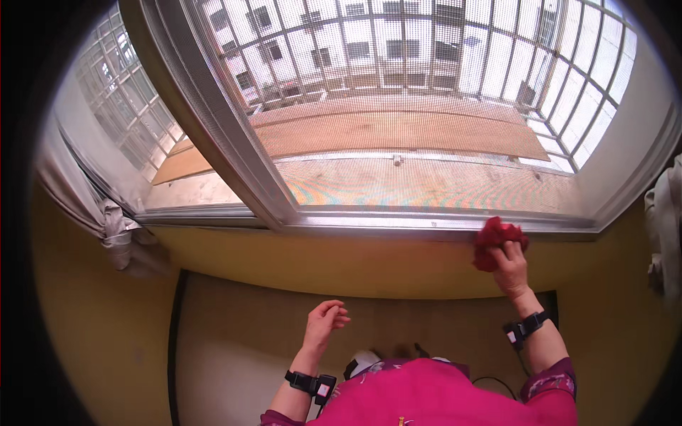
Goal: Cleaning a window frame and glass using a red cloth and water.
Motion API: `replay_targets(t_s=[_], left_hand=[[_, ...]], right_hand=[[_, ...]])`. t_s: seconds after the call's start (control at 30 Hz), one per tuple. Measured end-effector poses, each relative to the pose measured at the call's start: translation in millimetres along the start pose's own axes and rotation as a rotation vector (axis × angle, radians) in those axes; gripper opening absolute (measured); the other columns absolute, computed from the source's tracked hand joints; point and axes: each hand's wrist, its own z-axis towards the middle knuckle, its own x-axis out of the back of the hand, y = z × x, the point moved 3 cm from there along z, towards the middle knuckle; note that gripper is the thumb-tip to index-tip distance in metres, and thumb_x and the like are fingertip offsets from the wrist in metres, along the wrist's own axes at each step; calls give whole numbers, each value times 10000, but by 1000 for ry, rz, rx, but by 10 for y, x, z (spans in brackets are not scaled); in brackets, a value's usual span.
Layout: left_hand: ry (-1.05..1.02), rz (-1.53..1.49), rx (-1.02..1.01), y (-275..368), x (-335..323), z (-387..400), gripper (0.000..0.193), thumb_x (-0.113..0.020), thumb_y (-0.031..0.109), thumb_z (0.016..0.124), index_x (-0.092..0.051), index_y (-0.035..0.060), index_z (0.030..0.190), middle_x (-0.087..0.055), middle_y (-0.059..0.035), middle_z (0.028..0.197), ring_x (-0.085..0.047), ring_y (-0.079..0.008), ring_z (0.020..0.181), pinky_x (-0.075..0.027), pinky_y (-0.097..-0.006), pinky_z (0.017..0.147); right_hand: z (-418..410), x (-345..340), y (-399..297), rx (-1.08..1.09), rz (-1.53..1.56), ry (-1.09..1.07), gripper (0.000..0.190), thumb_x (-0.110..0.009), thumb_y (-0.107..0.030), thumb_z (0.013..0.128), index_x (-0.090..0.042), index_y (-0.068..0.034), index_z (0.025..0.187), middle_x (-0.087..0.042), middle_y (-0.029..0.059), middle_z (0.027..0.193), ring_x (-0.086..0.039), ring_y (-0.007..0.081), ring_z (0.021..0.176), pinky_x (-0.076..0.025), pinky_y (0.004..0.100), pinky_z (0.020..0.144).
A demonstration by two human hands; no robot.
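My right hand (512, 269) grips a crumpled red cloth (493, 242) at the right part of the window's lower edge. The cloth overlaps the metal sill track (373, 221) and the yellow wall just under it. My left hand (326, 322) hangs in front of my body, over the floor, with its fingers curled loosely; it touches neither the window nor the wall, and no object shows in it. Above the track stands a mesh window screen (383, 133) in a metal frame. Each wrist wears a black strap with a small box.
A tied light curtain (114, 234) hangs at the left, another pale curtain (666, 223) at the right. An upright window frame (213, 106) divides the opening. Wooden boards (394, 130) and a metal grille lie beyond the screen. A dark baseboard (176, 330) edges the floor.
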Motion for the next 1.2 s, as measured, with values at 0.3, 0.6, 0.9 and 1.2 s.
replay_targets(t_s=[0.3,0.6,0.9,1.2], left_hand=[[-620,330,-47,503,-1016,298,461,-524,303,953,-443,74,1344,-552,-100,1246,-529,-196,1168,-503,-335,851],[-449,-64,-175,797,73,341,454,-628,211,873,-494,19,1263,-587,-79,1173,-553,-150,1077,-438,-286,949],[41,-57,-1137,3500,872,-450,384,-598,62,870,-513,20,1242,-613,-47,1101,-577,-122,1011,-448,-279,918],[955,1026,-2083,4261,87,-216,569,-664,223,794,-485,103,1320,-388,-232,1371,-322,-388,1320,-309,-554,1044]], right_hand=[[-194,-78,-629,-570,892,-181,402,-543,49,713,-563,-45,1104,-604,125,1033,-590,250,1000,-463,331,881],[892,-516,-2539,-86,1119,-554,657,-688,-48,765,-380,-87,1345,-461,140,1293,-564,255,1100,-486,341,883],[941,-900,-2527,-103,810,-493,283,-608,-97,828,-583,-64,1108,-621,127,1034,-644,295,854,-524,354,769],[181,-1154,-2254,-283,775,-628,252,-612,-149,832,-626,-70,1072,-663,144,1013,-643,309,932,-517,372,804]])
